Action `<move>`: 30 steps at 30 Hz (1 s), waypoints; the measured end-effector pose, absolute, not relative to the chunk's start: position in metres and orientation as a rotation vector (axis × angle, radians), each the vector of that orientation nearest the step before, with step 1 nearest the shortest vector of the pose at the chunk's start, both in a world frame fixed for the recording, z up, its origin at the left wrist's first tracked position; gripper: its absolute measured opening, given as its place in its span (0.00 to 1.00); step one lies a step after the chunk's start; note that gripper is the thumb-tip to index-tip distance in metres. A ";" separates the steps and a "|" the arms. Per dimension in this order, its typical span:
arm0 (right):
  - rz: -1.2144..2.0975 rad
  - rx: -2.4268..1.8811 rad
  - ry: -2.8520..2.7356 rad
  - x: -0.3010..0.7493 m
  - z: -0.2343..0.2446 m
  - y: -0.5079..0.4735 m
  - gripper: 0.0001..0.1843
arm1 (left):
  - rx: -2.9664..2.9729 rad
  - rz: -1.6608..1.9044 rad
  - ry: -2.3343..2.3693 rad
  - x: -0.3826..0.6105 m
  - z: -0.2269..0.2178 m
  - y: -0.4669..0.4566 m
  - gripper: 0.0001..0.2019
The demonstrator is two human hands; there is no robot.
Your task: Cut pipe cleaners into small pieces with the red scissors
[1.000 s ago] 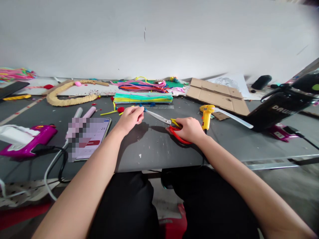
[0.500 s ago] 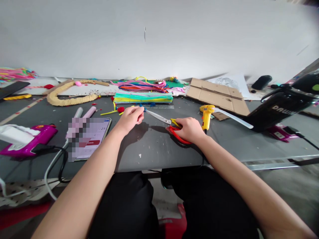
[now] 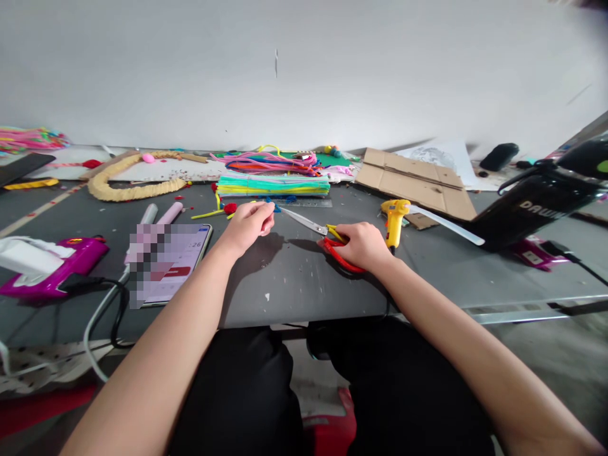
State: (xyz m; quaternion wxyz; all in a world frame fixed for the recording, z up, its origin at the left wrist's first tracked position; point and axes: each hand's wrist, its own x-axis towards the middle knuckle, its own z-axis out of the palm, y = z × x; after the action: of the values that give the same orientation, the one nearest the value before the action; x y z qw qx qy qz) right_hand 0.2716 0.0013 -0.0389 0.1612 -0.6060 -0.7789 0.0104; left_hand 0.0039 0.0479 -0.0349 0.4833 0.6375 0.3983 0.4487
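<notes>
Gripping the scissors (image 3: 323,230) by the handles in the right hand (image 3: 363,246), with blades slanting left and forward toward the left hand (image 3: 249,228). Pinching, apparently, a small blue piece (image 3: 277,208) between left fingertips, just beside the blade tips.

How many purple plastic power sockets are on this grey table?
2: the left socket, with a white plastic adapter on it, and the right socket, beside the base of the black cylindrical bottle. More could be hidden behind that bottle.
</notes>
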 end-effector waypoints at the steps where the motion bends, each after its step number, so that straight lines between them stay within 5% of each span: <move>1: 0.035 -1.722 -2.216 0.272 -0.038 0.000 0.30 | 1.555 1.095 0.974 0.004 -0.035 0.048 0.20; 30: 0.011 -1.748 -2.263 0.269 -0.037 -0.002 0.28 | 1.512 1.086 0.984 0.004 -0.035 0.047 0.19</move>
State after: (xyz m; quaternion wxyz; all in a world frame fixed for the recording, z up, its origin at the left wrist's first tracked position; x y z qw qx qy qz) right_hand 0.2688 -0.0021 -0.0367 0.1406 -0.6053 -0.7834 0.0037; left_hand 0.0043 0.0467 -0.0346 0.4952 0.6237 0.4062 0.4482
